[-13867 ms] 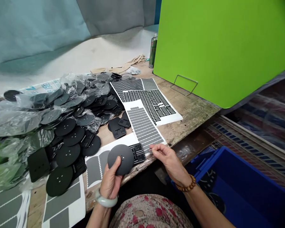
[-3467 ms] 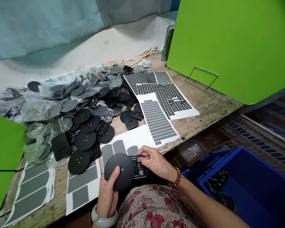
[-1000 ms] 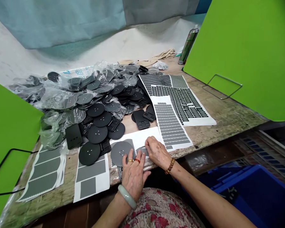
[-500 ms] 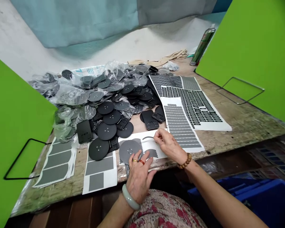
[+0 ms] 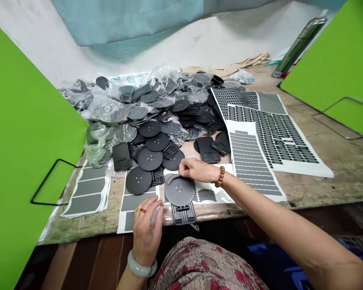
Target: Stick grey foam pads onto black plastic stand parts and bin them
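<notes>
In the head view, my right hand (image 5: 191, 168) is closed in a pinch at the end of a thin curved grey strip (image 5: 173, 177). The strip lies over, or just above, the upper edge of a dark grey round disc (image 5: 179, 192); whether it touches cannot be made out. Below the disc, its black hinged bracket (image 5: 184, 214) juts over the table's front edge. My left hand (image 5: 148, 217), fingers stretched out, is left of the bracket over a white sheet with grey rectangles (image 5: 130, 202). Beneath the disc is another white sheet with a grey scalloped piece (image 5: 207, 195).
Black discs with brackets (image 5: 150, 159) are heaped behind, many in clear plastic bags (image 5: 104, 106). Printed sticker sheets lie right (image 5: 254, 161) and left (image 5: 87, 189). Green panels (image 5: 33, 117) flank the table, and a spray can (image 5: 302, 44) stands at the back right.
My right hand has carried the curved strip left from the white sheet to the disc's upper edge. My left hand has moved off the disc to the left. The view has shifted.
</notes>
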Demonstrator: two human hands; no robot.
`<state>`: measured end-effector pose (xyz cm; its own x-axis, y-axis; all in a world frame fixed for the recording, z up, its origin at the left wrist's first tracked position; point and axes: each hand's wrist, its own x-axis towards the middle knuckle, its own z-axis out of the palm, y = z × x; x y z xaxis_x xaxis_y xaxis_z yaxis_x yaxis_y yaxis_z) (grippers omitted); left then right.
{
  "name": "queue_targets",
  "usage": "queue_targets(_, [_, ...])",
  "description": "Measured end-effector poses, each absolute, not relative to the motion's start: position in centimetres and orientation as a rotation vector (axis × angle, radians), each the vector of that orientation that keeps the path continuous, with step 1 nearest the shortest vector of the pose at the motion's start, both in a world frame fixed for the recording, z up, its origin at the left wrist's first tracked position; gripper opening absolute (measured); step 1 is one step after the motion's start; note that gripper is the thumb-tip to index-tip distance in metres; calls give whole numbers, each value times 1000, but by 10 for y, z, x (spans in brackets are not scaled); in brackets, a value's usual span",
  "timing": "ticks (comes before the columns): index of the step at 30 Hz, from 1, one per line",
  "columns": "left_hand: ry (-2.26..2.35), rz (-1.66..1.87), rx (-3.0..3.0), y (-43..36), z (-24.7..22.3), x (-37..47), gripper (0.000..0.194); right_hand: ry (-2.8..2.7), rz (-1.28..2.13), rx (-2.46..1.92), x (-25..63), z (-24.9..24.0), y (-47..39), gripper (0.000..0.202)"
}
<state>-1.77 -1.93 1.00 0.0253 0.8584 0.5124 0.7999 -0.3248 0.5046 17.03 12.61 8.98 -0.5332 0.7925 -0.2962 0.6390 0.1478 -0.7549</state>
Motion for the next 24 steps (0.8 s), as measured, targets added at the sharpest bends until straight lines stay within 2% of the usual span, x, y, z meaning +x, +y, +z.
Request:
queue_targets(6, [1753,1107,2225,-15,13,-17,23,-2403,1297,-1486,158,97,134,12])
queue_targets(24, [1794,865,2311,-8,12,2,27,-2406,1067,-1586,151,91,125,17])
